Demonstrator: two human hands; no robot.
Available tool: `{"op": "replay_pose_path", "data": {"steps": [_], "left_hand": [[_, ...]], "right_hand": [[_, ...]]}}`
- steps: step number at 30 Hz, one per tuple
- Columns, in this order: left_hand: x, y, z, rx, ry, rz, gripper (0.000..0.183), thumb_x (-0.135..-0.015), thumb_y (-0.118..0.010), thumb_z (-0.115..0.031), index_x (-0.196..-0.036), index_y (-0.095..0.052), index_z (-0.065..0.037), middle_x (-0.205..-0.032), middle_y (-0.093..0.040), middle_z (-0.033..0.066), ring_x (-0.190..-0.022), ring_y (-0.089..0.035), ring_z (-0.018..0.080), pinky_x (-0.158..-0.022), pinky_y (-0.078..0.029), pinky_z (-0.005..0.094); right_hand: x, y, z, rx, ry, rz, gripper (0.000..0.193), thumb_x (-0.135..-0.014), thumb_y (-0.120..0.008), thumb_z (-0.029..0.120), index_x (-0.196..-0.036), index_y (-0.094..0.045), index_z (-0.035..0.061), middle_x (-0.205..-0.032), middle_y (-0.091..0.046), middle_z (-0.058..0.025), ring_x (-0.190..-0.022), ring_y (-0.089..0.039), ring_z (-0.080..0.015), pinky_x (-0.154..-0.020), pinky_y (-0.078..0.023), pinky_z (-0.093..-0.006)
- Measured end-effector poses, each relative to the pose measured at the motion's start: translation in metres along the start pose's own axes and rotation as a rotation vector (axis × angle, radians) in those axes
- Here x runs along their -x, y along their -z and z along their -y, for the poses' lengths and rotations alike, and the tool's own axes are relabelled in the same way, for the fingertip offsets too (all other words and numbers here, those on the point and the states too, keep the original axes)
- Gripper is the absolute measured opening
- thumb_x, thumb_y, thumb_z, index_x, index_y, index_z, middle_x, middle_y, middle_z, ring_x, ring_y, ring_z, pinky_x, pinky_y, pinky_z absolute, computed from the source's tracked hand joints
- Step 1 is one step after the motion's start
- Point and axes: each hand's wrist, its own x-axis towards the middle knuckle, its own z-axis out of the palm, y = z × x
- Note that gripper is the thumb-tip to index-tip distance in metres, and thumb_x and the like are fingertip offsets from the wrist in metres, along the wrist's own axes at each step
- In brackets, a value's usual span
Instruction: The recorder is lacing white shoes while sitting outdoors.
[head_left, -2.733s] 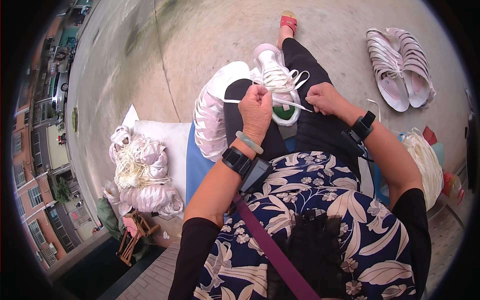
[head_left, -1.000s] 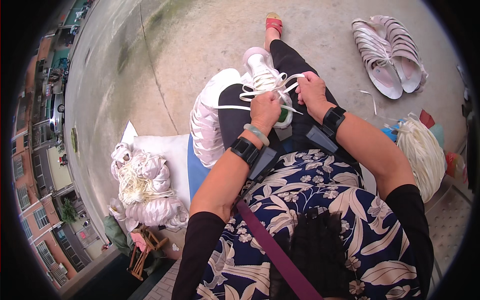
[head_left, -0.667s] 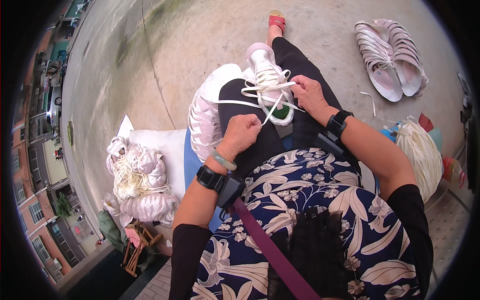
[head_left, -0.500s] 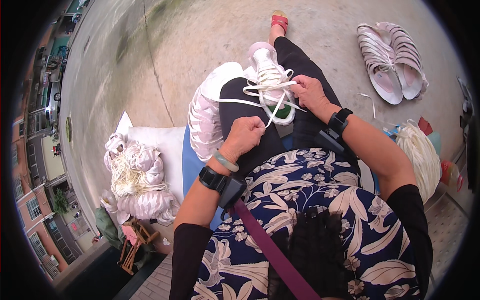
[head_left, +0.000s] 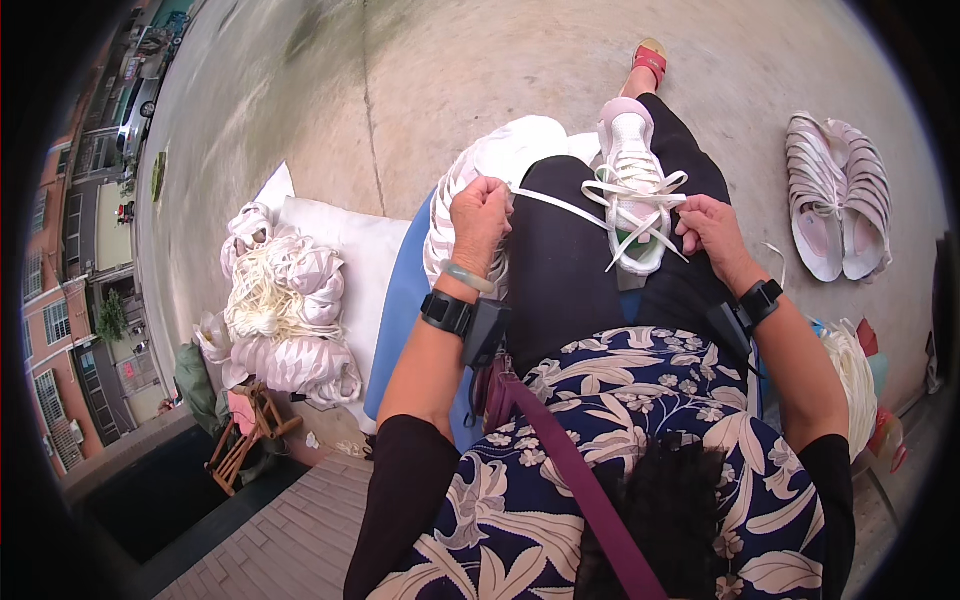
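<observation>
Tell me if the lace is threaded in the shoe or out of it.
Threaded in: the lace crosses the shoe in rows, one strand running out to the left hand.

Pale shoe uppers (head_left: 866, 195) on concrete floor (head_left: 480, 60)

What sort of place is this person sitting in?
Likely an outdoor yard or street edge in a built-up area: broad concrete ground lies ahead, and at the left stand a vehicle and a reddish building with rows of windows.
</observation>
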Motion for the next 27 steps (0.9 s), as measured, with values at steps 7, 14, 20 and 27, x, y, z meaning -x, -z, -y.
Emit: {"op": "replay_pose_path", "data": {"steps": [7,14,20,27], "left_hand": [[-0.100,0.008,0.032,-0.997,-0.249,-0.118,0.014,-0.073,-0.054,-0.010,-0.082,-0.063,-0.005,-0.086,-0.064,0.0154,-0.081,-0.059,0.0362,-0.072,-0.047,0.0412],[-0.150,-0.013,0.045,-1.427,-0.092,0.039,0.016,-0.075,-0.054,-0.009,-0.088,-0.063,-0.007,-0.100,-0.062,0.0111,-0.101,-0.053,0.0308,-0.085,-0.041,0.0386],[-0.165,-0.011,0.067,-1.517,-0.233,0.126,0.028,-0.074,-0.054,-0.008,-0.102,-0.057,-0.008,-0.102,-0.060,0.0116,-0.101,-0.055,0.0313,-0.084,-0.043,0.0408],[-0.187,-0.013,0.061,-1.585,-0.093,0.232,0.034,-0.074,-0.058,-0.016,-0.107,-0.055,-0.014,-0.099,-0.061,0.0112,-0.099,-0.056,0.0312,-0.086,-0.040,0.0423]], "right_hand": [[-0.004,0.004,0.004,-0.139,-0.045,0.006,0.013,-0.082,-0.051,0.009,-0.094,-0.053,0.0030,-0.069,-0.056,-0.0037,-0.046,-0.050,-0.0072,-0.044,-0.045,-0.0215],[-0.006,0.012,0.011,-0.258,-0.069,0.060,0.016,-0.086,-0.051,0.012,-0.098,-0.052,0.0018,-0.070,-0.056,-0.0044,-0.047,-0.050,-0.0076,-0.045,-0.047,-0.0236],[-0.010,0.016,0.015,-0.327,-0.095,0.108,0.016,-0.087,-0.050,0.012,-0.098,-0.052,0.0013,-0.071,-0.056,-0.0046,-0.047,-0.050,-0.0077,-0.045,-0.049,-0.0247],[-0.012,0.017,0.017,-0.343,-0.106,0.128,0.017,-0.087,-0.050,0.012,-0.100,-0.051,0.0013,-0.072,-0.056,-0.0044,-0.047,-0.049,-0.0070,-0.047,-0.050,-0.0246]]}}
